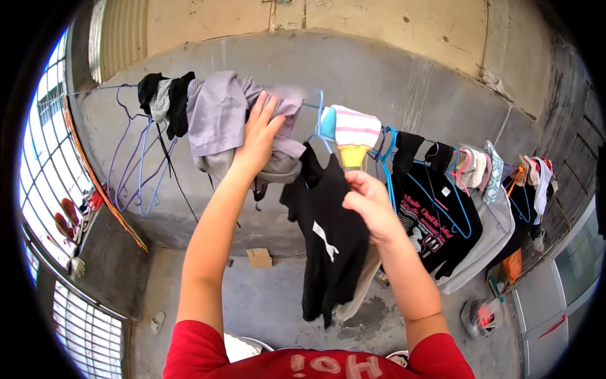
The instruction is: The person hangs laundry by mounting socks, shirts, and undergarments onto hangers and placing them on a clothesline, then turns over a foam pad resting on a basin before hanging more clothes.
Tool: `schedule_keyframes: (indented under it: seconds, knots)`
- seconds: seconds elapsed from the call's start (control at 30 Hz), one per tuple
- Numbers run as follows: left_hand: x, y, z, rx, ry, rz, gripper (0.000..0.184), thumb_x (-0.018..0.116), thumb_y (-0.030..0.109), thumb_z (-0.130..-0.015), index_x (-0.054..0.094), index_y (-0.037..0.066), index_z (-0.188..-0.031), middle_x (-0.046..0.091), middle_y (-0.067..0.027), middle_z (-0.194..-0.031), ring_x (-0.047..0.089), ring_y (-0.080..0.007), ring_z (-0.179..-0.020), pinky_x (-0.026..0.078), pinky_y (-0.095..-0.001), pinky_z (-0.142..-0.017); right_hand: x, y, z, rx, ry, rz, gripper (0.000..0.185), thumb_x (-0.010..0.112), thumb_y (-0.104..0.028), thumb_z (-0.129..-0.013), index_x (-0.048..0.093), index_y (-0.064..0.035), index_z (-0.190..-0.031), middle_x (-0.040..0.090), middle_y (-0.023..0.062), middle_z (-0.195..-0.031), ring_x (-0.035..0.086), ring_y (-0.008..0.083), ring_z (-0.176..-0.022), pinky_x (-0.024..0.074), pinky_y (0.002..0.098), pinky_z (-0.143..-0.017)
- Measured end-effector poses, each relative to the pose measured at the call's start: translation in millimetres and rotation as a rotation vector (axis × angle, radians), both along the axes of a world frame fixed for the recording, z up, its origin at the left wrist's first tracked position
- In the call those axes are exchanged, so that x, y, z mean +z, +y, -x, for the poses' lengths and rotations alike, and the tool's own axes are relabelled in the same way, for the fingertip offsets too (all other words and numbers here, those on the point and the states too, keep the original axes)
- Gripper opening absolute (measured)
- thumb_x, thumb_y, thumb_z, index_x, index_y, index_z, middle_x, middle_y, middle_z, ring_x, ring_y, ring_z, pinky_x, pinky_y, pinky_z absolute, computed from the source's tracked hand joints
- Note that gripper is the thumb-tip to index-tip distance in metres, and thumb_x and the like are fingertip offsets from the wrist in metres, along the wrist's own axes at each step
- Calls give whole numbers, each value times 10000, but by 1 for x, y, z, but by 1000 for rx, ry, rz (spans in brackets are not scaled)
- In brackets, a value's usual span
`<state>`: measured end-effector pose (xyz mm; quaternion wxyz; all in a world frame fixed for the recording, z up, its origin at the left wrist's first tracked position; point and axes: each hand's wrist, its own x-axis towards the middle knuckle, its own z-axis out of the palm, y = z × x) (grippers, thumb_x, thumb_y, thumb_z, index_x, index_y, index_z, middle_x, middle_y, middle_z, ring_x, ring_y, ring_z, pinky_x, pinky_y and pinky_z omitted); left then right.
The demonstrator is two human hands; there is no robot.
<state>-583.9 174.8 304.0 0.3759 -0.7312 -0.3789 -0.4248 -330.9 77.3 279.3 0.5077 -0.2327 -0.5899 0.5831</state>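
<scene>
A black T-shirt (331, 243) with a white print hangs from a light blue hanger (322, 136) on the line. My right hand (374, 205) is closed at its upper right edge, thumb and fingers pinched on the cloth. To the left, lilac cloth (218, 114) is draped over the line in folds. My left hand (260, 139) lies against it with the fingers stretched out, palm down. Just above my right hand hang a pink-striped white cloth (358, 126) and a yellow piece (353, 156).
Bare hangers (136, 161) dangle at left beside black and grey cloth (161, 101). More clothes, including a printed black shirt (435, 215), hang at right. A grey wall (372, 69) stands behind, a barred window (47, 145) at left. Cardboard (259, 257) lies on the floor.
</scene>
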Motion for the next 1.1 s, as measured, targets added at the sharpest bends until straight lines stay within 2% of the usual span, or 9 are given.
schedule_keyframes:
  seconds: [0.2, 0.37, 0.43, 0.6, 0.67, 0.77, 0.9, 1.03, 1.1]
  knots:
    - [-3, -9, 1, -43, 9, 106, 362, 490, -115, -656, 599, 26, -970, 353, -142, -1398, 258, -352, -1327, 287, -435, -1047, -61, 6, 27, -81, -26, -14, 316, 531, 43, -693, 530, 52, -1010, 577, 89, -1001, 535, 150, -1002, 435, 288, -853]
    - [-4, -28, -14, 37, 14, 149, 394, 492, -100, -677, 614, 65, -1013, 322, -139, -1420, 248, -330, -1338, 230, -481, -1065, -92, 16, 31, -202, -177, -73, 328, 570, -2, -692, 550, 24, -1018, 559, 96, -1063, 538, 191, -996, 434, 308, -858]
    - [-7, -29, -16, 31, 21, 131, 372, 508, -27, -723, 606, 86, -1064, 307, -122, -1428, 221, -303, -1351, 198, -498, -1072, -98, 16, 31, -242, -225, -90, 332, 579, -21, -693, 549, 23, -1021, 552, 104, -1075, 537, 202, -1008, 424, 316, -879]
    - [-17, -42, -28, 38, 83, 73, 441, 517, -63, -695, 603, 115, -1089, 336, -127, -1414, 278, -322, -1327, 258, -478, -1056, -99, -2, 28, -372, -374, -253, 454, 605, -100, -759, 485, 9, -1182, 517, 161, -1149, 497, 288, -1112, 374, 349, -955]
    - [-25, -61, -41, -3, 67, 58, 421, 527, -81, -672, 623, 92, -1043, 389, -143, -1373, 325, -340, -1299, 300, -474, -1035, -105, -20, 18, -395, -451, -310, 510, 589, -111, -801, 420, -5, -1270, 453, 173, -1269, 432, 312, -1191, 337, 353, -997]
    - [-55, -98, -66, -93, -38, 43, 374, 526, -98, -653, 642, 57, -974, 476, -156, -1292, 401, -348, -1245, 338, -468, -1008, -128, -54, -11, -404, -418, -412, 486, 571, -81, -818, 432, -20, -1280, 428, 166, -1319, 416, 305, -1220, 331, 350, -1011]
    - [-129, -154, -115, -160, -241, -7, 240, 519, -103, -630, 619, 12, -815, 600, -172, -1077, 549, -355, -1043, 417, -420, -894, -183, -118, -78, -390, -431, -338, 336, 569, -18, -791, 566, -21, -1127, 564, 151, -1147, 543, 272, -1084, 416, 331, -922]
    - [-213, -225, -204, -182, -412, 200, 208, 528, -109, -648, 603, 21, -792, 609, -155, -994, 563, -341, -962, 434, -404, -844, -268, -193, -176, -397, -522, -81, 240, 554, -36, -794, 585, -27, -1031, 610, 137, -1031, 607, 265, -905, 479, 334, -770]
    - [-260, -262, -253, -197, -462, 397, 226, 540, -98, -657, 604, 31, -831, 588, -158, -1024, 545, -333, -977, 432, -393, -846, -321, -235, -230, -470, -571, 12, 236, 556, -53, -788, 591, -33, -1021, 625, 138, -984, 617, 267, -852, 485, 342, -732]
